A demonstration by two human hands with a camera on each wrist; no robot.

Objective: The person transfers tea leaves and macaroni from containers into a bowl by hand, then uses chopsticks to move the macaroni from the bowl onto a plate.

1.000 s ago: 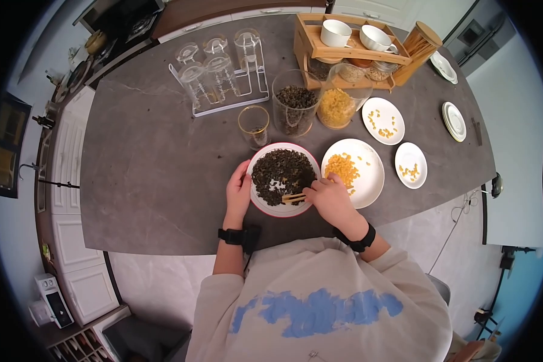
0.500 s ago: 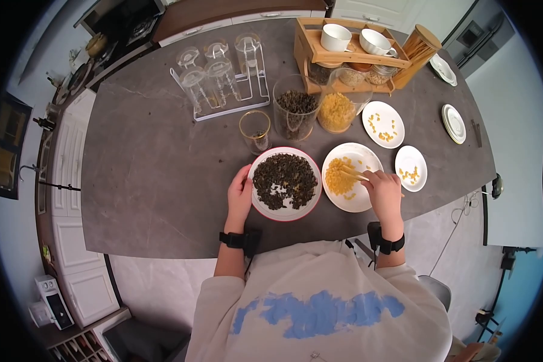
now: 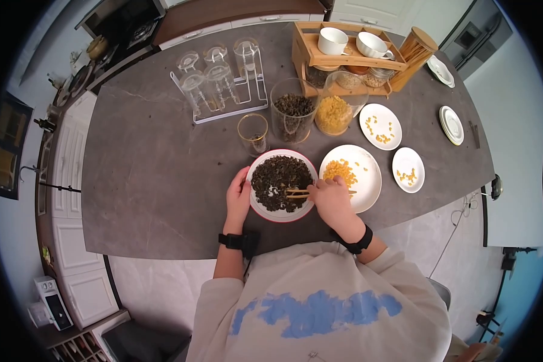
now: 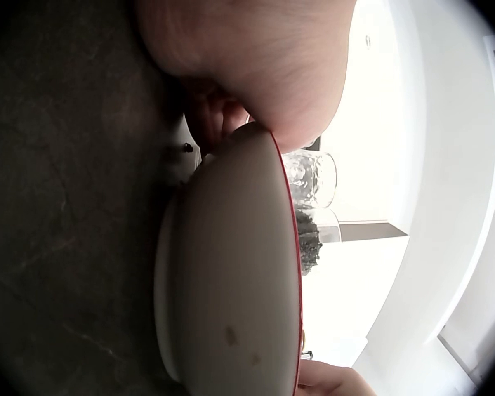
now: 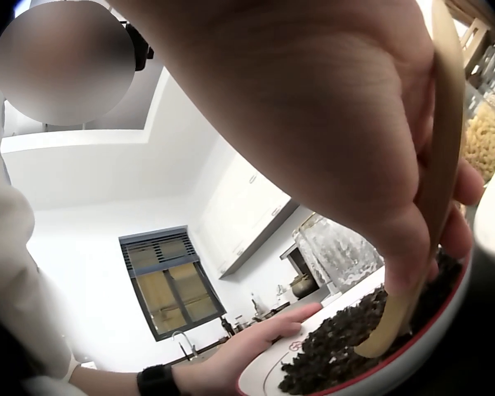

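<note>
A white bowl (image 3: 258, 208) with a red rim stands at the table's near side, filled with dark, dried leaf-like bits (image 3: 277, 172). My left hand (image 3: 238, 199) holds its left side, thumb at the rim, fingers partly hidden behind the wall in the left wrist view. In my right hand (image 3: 333, 204) is a pair of wooden tongs (image 5: 445, 157), pinched between thumb and fingers. The curved tips dip in among the dark bits. Beside the bowl, partly behind my right hand, lies a white plate (image 3: 369, 181) with a pile of small yellow pieces (image 3: 339, 170).
Two small plates (image 3: 385, 110) (image 3: 408, 158) to the right carry scattered yellow pieces. Behind the bowl stand a gold-rimmed glass (image 3: 253, 130), a jar of dark bits (image 3: 293, 111) and a jar of yellow pieces (image 3: 333, 116). Farther back are a glass rack (image 3: 232, 111) and a wooden shelf (image 3: 311, 54).
The right hand with the tongs went from the bowl to the yellow pile on the plate, then came back left over the bowl. The left hand stayed at the bowl's side.
</note>
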